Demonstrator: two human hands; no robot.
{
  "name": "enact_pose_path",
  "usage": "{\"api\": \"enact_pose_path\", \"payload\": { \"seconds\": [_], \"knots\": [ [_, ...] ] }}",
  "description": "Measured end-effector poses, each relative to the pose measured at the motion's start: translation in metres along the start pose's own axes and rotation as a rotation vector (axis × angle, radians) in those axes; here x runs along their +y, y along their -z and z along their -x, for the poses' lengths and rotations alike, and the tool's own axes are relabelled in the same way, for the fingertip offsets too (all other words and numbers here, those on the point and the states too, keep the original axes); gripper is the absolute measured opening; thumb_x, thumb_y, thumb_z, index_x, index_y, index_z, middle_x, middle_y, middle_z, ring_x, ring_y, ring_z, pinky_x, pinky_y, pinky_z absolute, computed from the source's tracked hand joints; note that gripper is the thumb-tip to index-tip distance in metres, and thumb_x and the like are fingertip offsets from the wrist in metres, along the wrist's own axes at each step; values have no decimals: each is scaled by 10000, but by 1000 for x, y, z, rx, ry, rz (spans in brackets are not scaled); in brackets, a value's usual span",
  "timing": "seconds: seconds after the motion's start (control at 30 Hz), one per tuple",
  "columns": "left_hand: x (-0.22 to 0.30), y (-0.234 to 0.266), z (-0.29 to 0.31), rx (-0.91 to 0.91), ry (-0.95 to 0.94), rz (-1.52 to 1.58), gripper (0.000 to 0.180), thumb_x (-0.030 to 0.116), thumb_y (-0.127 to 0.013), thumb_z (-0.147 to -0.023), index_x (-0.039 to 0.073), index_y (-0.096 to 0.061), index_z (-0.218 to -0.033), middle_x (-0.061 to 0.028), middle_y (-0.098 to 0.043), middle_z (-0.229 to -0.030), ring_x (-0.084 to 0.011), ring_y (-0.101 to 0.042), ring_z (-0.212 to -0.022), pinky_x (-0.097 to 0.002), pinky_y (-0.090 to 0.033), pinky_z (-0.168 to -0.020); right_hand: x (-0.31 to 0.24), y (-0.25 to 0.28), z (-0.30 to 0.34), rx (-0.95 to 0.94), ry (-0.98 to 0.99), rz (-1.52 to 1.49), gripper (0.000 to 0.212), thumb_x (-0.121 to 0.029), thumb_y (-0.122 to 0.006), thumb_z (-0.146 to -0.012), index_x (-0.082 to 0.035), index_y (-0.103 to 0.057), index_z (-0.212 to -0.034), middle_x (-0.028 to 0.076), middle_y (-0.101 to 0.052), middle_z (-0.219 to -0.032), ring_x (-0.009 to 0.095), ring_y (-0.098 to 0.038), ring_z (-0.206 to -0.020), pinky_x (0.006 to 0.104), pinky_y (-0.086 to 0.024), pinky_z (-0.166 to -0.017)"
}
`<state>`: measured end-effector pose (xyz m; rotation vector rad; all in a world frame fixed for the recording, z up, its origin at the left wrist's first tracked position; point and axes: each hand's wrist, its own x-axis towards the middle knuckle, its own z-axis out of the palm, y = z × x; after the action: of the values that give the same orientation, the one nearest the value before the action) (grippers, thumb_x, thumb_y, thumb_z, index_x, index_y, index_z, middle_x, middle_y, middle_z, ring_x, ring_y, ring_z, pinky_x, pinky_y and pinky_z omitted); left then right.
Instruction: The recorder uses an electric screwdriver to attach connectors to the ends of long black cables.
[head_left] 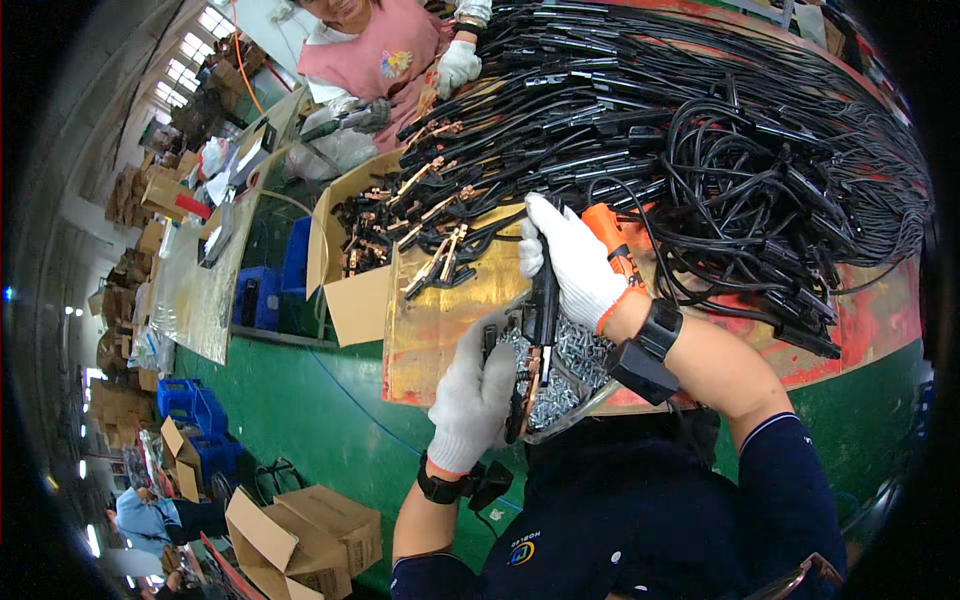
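Right hand (572,258) closed round a black handle (543,312), at three o'clock of view centre; left hand (470,402) partly curled, gripping its copper clamp (534,372), toward six, over loose screws (578,345). Step judged: working clamp and handle together; next move calls for steady alignment.

On the chest of the dark navy-blue fabric shirt (640,515), a small round yellow-and-blue emblem (522,552) stood just beside a short row of white capital lettering (525,534), which appeared upside down. A tiny pale mark on the navy-blue right sleeve (790,480) was too small to read.
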<state>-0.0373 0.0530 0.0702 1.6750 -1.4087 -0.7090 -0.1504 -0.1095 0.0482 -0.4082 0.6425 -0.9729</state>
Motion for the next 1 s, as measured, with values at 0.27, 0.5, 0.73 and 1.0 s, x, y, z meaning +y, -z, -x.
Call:
{"api": "enact_pose_path", "payload": {
  "seconds": [0.27, 0.5, 0.73, 1.0],
  "knots": [
    [2, -23, -32, 258, -42, 228, 382, 101, -481, -1022, -20, -474, -1384, -90, -604, -1199, -101, -559, -909, -254, -479, -806, 11, -30, 33, -50, 42, 86, 223, -277, -610, -982, -129, -513, -1118, -24, -515, -764, 87, -516, -614, 239, -451, -529],
    [18, -26, -50, 296, -70, 311, 368, 94, -473, -1019, -30, -506, -1363, -134, -545, -1353, -193, -512, -1223, -317, -397, -1039, -3, -26, 5, -153, 53, -93, 157, -245, -606, -989, -138, -512, -1057, -36, -531, -788, 81, -525, -635, 237, -452, -537],
    [10, -32, -34, 339, -286, 164, 229, 12, -532, -944, -1, -654, -1137, -141, -686, -1030, -210, -654, -929, -330, -514, -837, -13, -37, 22, -102, 113, 22, 236, -240, -617, -981, -124, -492, -1145, -27, -539, -795, 76, -526, -638, 242, -459, -536],
    [-37, -60, -17, -2, -64, 257, 786, 131, -761, -847, 29, -256, -1440, -130, -608, -1131, -203, -635, -973, -369, -525, -862, -3, -33, 29, 11, 268, 63, 379, -196, -601, -989, -120, -439, -1323, -3, -541, -880, 82, -550, -675, 252, -507, -575]
  ]
}}
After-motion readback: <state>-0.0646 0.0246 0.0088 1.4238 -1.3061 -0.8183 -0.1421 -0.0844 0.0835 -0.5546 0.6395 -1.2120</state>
